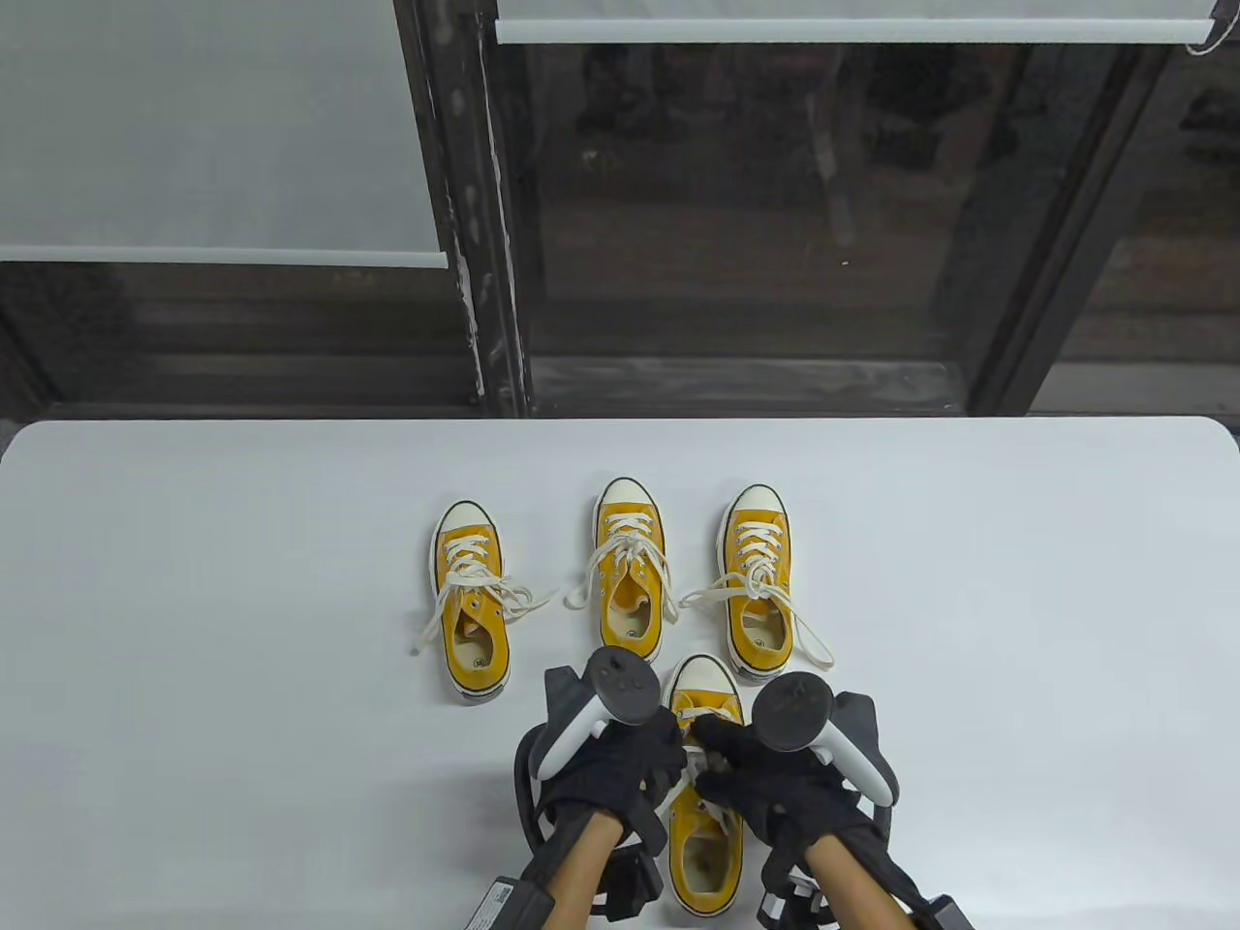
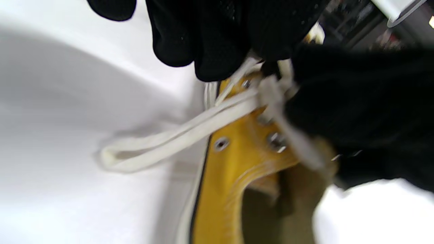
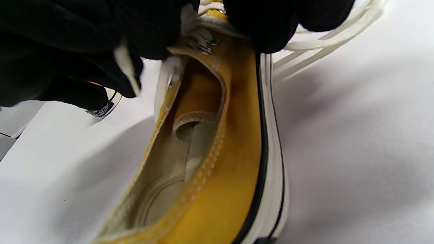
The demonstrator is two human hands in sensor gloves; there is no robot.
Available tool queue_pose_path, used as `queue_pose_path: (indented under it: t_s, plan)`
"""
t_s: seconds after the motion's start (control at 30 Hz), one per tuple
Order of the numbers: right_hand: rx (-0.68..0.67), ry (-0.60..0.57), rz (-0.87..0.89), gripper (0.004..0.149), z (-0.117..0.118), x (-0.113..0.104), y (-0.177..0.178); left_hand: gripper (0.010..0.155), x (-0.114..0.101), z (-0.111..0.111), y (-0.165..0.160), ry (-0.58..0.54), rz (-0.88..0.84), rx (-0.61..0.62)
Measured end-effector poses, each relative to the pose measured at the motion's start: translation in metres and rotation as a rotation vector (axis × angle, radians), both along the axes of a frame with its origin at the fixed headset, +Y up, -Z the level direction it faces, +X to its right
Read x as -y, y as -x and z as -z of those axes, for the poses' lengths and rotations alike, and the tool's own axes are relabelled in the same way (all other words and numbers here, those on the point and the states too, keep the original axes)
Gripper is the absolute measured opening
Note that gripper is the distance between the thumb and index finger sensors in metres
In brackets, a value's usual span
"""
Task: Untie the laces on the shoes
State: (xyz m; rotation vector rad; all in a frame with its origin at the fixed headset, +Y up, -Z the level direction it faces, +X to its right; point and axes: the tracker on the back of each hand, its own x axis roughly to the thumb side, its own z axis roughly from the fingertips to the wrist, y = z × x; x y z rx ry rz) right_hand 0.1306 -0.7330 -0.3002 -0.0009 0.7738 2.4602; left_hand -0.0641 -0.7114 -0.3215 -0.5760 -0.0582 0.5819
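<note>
Four yellow canvas sneakers with white laces stand on the white table (image 1: 242,678). The nearest sneaker (image 1: 705,852) lies between my hands, toe pointing away. My left hand (image 1: 668,751) and right hand (image 1: 714,754) meet over its laces (image 1: 692,754), fingers curled and pinching lace strands. In the left wrist view my left fingers (image 2: 210,44) pinch lace at the eyelets, and a lace loop (image 2: 152,145) trails onto the table. In the right wrist view my gloved fingers (image 3: 271,23) sit at the shoe's tongue, and a lace end (image 3: 127,67) sticks out of the glove.
Three more sneakers stand in a row behind: left (image 1: 472,601), middle (image 1: 632,572) and right (image 1: 756,581), their laces spread sideways on the table. The table's far edge (image 1: 620,422) meets a dark window frame.
</note>
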Motion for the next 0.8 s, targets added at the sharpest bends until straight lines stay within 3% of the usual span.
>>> queue_pose_path:
  t_s: [0.2,0.47,0.63,0.8]
  plan:
    - [0.007,0.034,0.037,0.063,0.003,0.005,-0.006,0.039,-0.033,0.003,0.019,-0.007,-0.182,-0.031]
    - [0.001,0.093,0.132,0.061,0.005,0.009,-0.015,0.039,-0.106,0.000,0.050,-0.149,-0.418,-0.126]
    - [-0.006,0.122,0.165,0.057,0.006,0.012,-0.017,0.040,-0.137,-0.008,0.064,-0.228,-0.503,-0.156]
    - [-0.007,0.087,0.100,0.059,0.004,0.011,-0.015,0.040,-0.167,-0.017,0.073,-0.246,-0.812,-0.174]
